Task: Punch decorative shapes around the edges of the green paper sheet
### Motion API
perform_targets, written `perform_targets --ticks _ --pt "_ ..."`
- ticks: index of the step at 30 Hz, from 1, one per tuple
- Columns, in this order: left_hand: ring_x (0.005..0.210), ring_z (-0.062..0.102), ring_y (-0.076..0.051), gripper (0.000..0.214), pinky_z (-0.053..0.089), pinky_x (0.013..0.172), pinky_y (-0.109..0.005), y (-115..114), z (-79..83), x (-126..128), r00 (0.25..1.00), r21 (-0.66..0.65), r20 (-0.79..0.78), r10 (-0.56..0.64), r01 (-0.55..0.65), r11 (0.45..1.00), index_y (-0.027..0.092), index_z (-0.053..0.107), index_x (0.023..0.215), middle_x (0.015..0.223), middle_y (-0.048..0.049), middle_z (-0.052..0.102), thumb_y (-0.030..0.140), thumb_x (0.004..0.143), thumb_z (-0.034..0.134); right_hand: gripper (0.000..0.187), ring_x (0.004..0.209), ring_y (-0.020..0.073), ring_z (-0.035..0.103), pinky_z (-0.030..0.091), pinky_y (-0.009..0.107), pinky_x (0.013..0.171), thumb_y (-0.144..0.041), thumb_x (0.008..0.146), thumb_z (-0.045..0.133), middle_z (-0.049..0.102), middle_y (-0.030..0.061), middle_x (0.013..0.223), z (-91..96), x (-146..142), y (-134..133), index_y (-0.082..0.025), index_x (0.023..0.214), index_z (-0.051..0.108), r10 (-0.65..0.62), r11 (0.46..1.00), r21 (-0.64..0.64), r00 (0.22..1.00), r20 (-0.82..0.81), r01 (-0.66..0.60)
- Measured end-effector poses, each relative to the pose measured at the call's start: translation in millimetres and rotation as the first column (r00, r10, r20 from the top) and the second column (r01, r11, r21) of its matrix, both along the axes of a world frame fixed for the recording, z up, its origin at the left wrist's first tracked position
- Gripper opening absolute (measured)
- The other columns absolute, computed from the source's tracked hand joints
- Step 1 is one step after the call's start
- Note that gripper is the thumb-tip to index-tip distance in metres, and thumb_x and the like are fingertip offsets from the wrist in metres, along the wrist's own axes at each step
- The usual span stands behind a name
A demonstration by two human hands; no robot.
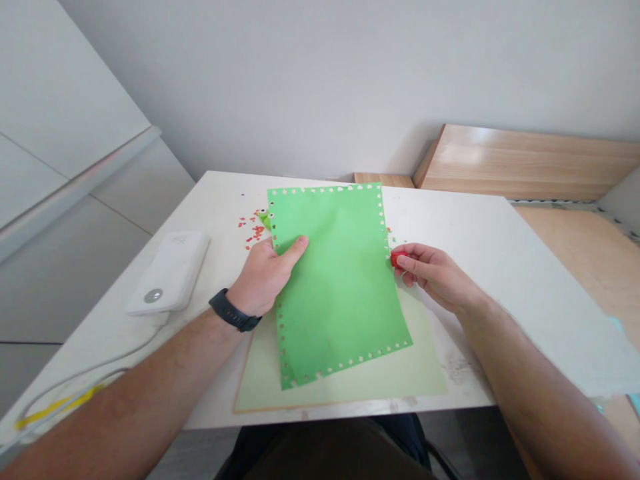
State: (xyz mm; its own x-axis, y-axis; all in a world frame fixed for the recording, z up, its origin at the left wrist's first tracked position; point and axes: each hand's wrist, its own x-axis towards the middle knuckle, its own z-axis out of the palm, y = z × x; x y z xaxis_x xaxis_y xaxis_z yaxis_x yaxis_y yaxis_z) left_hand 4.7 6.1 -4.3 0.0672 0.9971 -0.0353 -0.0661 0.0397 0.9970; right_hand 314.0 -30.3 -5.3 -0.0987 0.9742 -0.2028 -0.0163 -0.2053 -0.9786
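Right now I'm gripping the left edge of a green paper sheet (340, 280) with my left hand (264, 277), my thumb lying across its top face and my other fingers going out of sight beneath it. A black watch (233, 310) is sitting on that wrist. The sheet is lying slightly askew on the white table (500, 267), its edges dotted with small punched notches, and it's overlapping a paler green sheet (380, 373). My right hand (435, 273) is closed in a narrow pinch around a small red object (397, 260), mostly hidden by my fingers, right at the sheet's right edge; I can't tell whether they're touching. Tiny green paper bits (395, 240) are scattering just beyond it. Red paper bits (256, 232) are lying near the sheet's top left corner, beside a small green object (263, 218) that's too hidden to identify. A white power bank (167, 273) is resting left of my left hand, with a white cable (90, 373) trailing from it toward the table's near corner.
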Motion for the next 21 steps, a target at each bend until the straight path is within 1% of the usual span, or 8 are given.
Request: perform_targets --ticks 4,9,16,21 --pt "0.128 0.067 -0.036 0.056 0.054 0.11 -0.049 -0.5 1.1 0.6 1.0 -0.03 0.011 0.007 -0.006 1.0 0.022 0.075 0.129 0.131 -0.0094 0.076 0.054 0.084 0.08 0.031 0.078 0.0162 0.06 0.043 0.03 0.062 -0.043 0.08 0.088 0.071 0.0054 0.095 -0.1 -0.9 0.4 -0.021 0.099 0.077 -0.006 1.0 0.0 1.0 0.004 0.006" --pt "0.131 0.065 -0.035 0.058 0.052 0.113 -0.049 -0.1 0.4 -0.2 1.0 -0.03 -0.002 0.009 -0.009 0.999 0.021 0.075 0.129 0.131 -0.0095 0.076 0.056 0.083 0.081 0.032 0.079 0.0165 0.059 0.043 0.03 0.062 -0.043 0.08 0.088 0.07 0.0054 0.095 -0.8 -0.2 -0.3 -0.021 0.1 0.077 -0.001 1.0 0.004 1.0 0.015 0.001" --pt "0.133 0.064 -0.035 0.057 0.048 0.117 -0.049 0.0 -2.0 -0.5 1.0 -0.005 0.007 -0.014 0.014 1.0 0.02 0.075 0.13 0.132 -0.0094 0.076 0.056 0.087 0.078 0.03 0.08 0.0162 0.059 0.043 0.03 0.063 -0.042 0.082 0.087 0.069 0.0052 0.097 -1.9 0.9 -0.6 -0.022 0.102 0.077 0.002 1.0 0.013 1.0 0.022 -0.003" --pt "0.133 0.064 -0.035 0.058 0.051 0.115 -0.048 -0.5 0.1 -0.1 1.0 -0.026 0.01 0.002 -0.002 1.0 0.021 0.075 0.13 0.132 -0.0094 0.076 0.056 0.084 0.08 0.031 0.079 0.0164 0.059 0.043 0.03 0.063 -0.043 0.082 0.087 0.07 0.0054 0.097 -1.6 0.4 -1.1 -0.022 0.102 0.077 0.005 1.0 0.016 0.999 0.034 -0.006"
